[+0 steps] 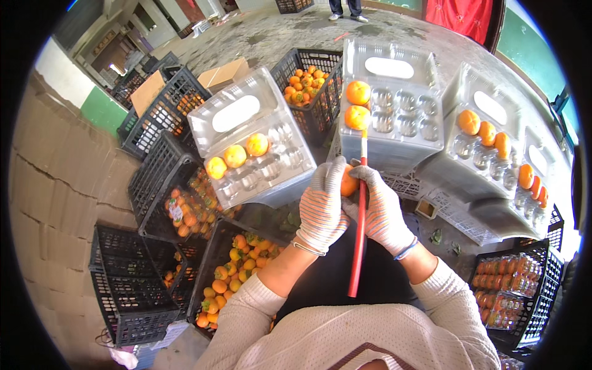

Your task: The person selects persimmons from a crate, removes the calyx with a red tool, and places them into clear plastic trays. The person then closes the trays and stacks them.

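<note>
An orange persimmon sits between my gloved hands, gripped by the fingers of my left hand. My right hand holds a long, thin red-handled tool, perhaps a brush. Its pale, yellowish end points away from me, and the red handle runs back towards my lap. Both striped gloves hide part of the fruit; my right thumb lies close to it. Just beyond my hands, a stack of transparent plastic clamshell trays carries two persimmons in its left column. Another clamshell stack at left holds three persimmons in one row.
To the right stand further clamshell stacks with persimmons in their back rows. A black crate of loose persimmons is by my left arm. Packed clamshells fill a crate at lower right. Cardboard lines the left; a person's legs appear far off.
</note>
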A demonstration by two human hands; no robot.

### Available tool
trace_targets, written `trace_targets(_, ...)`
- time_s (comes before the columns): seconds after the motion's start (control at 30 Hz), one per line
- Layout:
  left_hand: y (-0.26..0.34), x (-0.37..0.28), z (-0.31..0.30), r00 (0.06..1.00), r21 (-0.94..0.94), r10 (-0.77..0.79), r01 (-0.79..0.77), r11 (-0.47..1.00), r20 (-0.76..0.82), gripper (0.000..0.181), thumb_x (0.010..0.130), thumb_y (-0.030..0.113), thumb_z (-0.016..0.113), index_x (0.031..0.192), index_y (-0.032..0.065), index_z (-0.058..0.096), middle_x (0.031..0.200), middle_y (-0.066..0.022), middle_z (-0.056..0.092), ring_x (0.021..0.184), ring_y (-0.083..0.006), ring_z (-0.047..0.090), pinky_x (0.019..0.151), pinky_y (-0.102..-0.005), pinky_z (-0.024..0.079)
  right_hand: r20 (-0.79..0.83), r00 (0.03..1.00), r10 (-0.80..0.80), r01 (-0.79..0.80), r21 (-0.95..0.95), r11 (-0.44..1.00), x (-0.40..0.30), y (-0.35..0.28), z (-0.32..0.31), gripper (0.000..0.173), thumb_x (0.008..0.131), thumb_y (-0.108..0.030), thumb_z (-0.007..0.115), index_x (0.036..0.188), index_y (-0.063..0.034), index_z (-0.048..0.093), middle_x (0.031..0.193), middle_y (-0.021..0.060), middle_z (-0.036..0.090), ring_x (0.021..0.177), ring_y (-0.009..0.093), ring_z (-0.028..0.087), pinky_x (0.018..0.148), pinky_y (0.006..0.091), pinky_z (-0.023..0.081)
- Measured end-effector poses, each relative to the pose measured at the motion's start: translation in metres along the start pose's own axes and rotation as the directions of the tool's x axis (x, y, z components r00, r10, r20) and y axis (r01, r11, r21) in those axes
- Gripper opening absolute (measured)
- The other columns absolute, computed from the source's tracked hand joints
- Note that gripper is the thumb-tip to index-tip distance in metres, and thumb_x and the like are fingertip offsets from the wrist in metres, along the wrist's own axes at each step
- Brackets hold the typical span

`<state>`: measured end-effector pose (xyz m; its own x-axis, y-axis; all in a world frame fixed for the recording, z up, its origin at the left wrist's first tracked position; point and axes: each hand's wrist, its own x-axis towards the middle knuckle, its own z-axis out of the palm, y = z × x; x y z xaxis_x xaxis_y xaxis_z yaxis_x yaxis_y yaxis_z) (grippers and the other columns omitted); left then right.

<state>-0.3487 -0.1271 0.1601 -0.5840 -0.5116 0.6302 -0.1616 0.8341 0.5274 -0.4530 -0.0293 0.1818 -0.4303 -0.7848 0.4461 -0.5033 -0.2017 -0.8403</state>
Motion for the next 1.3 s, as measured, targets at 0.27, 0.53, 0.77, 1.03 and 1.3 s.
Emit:
trace_targets(0.27,-0.005,0.027,0.038,0.986,-0.177,0.164,-0.155,0.972,0.035,0.077,0.066,0.000,0.069,0.137,0.0017,0.039,0.119,-0.0217,0.056,0.101,-0.0398,0.059,0.085,-0.0417,0.051,0.144,0.988,-0.064,0.085,-0.152,0.985,0.030,0.011,-0.052,0.054,0.073,-0.010,0.080,0.117,-0.0060,0.048,0.105,0.0122,0.058,0.096,0.020,0.058,0.085,0.0339,0.050)
trace_targets(0.53,-0.012,0.046,0.029,0.942,-0.518,0.027,0.160,0.840,0.335,0.080,0.077,-0.004,0.067,0.145,0.0061,0.027,0.122,-0.0166,0.056,0.111,-0.0283,0.057,0.097,-0.0357,0.045,0.504,0.861,-0.060,0.279,-0.371,0.886,0.058,0.017,-0.085,0.041,0.070,-0.004,0.069,0.106,-0.0087,0.051,0.096,0.0160,0.060,0.088,0.038,0.061,0.077,0.0419,0.050)
trace_targets(0.77,-0.016,0.035,0.018,0.610,-0.808,-0.543,0.522,-0.273,0.577,0.037,0.083,0.011,0.067,0.117,0.0019,0.054,0.101,-0.0123,0.059,0.087,-0.0204,0.061,0.075,-0.0337,0.055,0.102,0.988,-0.116,0.130,-0.140,0.982,0.104,0.046,-0.086,0.043,0.066,-0.001,0.074,0.101,-0.0050,0.049,0.100,0.0160,0.057,0.091,0.033,0.059,0.084,0.0378,0.048)
trace_targets(1.03,-0.013,0.021,0.002,0.615,-0.642,-0.375,0.291,-0.709,0.694,0.032,0.091,0.024,0.056,0.104,-0.0055,0.059,0.103,-0.0208,0.062,0.100,-0.0337,0.060,0.099,-0.0458,0.047,0.020,0.986,-0.166,0.148,-0.557,0.817,0.183,0.108,-0.091,0.031,0.070,-0.004,0.068,0.099,-0.0096,0.056,0.091,0.0160,0.063,0.089,0.040,0.060,0.080,0.0433,0.048)
trace_targets(1.3,-0.032,0.001,-0.017,0.669,-0.660,-0.323,0.336,-0.672,0.669,0.037,0.094,0.030,0.057,0.115,0.0002,0.055,0.113,-0.0175,0.061,0.108,-0.0291,0.060,0.086,-0.0387,0.054,-0.126,0.932,-0.340,0.189,-0.633,0.751,0.146,0.061,-0.082,0.029,0.078,-0.004,0.067,0.106,-0.0083,0.061,0.101,0.0135,0.065,0.096,0.030,0.062,0.083,0.0387,0.049)
